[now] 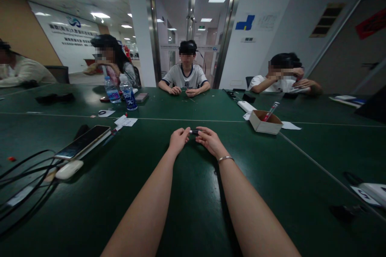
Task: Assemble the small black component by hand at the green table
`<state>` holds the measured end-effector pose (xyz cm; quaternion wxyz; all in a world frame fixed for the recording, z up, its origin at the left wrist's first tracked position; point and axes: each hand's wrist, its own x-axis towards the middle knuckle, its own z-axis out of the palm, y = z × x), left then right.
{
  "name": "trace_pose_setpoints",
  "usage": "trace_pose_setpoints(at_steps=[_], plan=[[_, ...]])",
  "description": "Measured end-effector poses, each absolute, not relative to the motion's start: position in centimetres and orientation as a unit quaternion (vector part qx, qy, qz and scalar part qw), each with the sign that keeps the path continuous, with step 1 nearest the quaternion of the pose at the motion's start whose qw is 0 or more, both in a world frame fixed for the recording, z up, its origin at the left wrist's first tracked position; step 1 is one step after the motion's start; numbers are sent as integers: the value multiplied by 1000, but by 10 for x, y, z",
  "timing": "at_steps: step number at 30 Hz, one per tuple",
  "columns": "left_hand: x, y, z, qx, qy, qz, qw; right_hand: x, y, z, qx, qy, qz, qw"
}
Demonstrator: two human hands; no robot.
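Observation:
Over the green table [193,188], both my hands meet on a small, slim cylinder [194,132], black with a silvery part at its left end. My left hand [178,141] pinches the silvery end between thumb and fingers. The dark end sits in the fingers of my right hand [210,141], whose wrist wears a metal bangle [226,158]. My fingers cover much of the cylinder, and its exact kind is too small to make out.
Left lie a phone [84,143], a white case [69,169] and cables [28,192]. Farther off stand two bottles [112,90] [128,95]. An open box [265,122] holding a clear tube [272,111] is at right. Several people sit around the table, one directly opposite [185,74].

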<state>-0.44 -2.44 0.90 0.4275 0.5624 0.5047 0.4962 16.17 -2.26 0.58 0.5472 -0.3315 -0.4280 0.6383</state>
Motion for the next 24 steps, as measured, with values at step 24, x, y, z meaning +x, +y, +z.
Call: trace_pose_setpoints(at_steps=[24], plan=[[-6, -30, 17, 562, 554, 488, 373, 162, -25, 10, -314, -440, 649, 535]])
